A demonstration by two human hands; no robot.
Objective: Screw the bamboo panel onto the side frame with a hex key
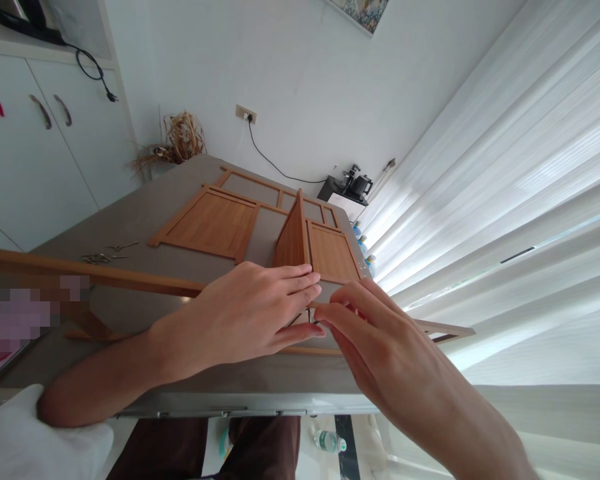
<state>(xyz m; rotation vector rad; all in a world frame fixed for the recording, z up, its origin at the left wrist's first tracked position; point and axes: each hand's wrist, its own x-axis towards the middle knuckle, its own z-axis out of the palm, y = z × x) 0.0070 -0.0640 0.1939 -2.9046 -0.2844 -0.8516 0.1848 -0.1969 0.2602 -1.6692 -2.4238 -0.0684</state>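
Note:
My left hand (260, 303) lies with fingers stretched over the near wooden frame, thumb apart below them, beside the standing panel. A small metal screw (309, 315) shows between my two hands at the frame's joint. At its right side, the bent thumb and fingers of my right hand (375, 333) close in a pinch on the screw; part of the grip is hidden by the hand. The upright brown wooden panel (293, 233) stands on edge just beyond my fingertips. A long wooden rail (105, 275) runs left from beneath my left hand.
A flat wooden panel (210, 223) lies on the grey table (145, 217), with another panel (333, 252) at right. Several loose screws (100, 257) lie at left. A black kettle (362, 185) stands beyond the table. White curtains (505, 200) hang at right.

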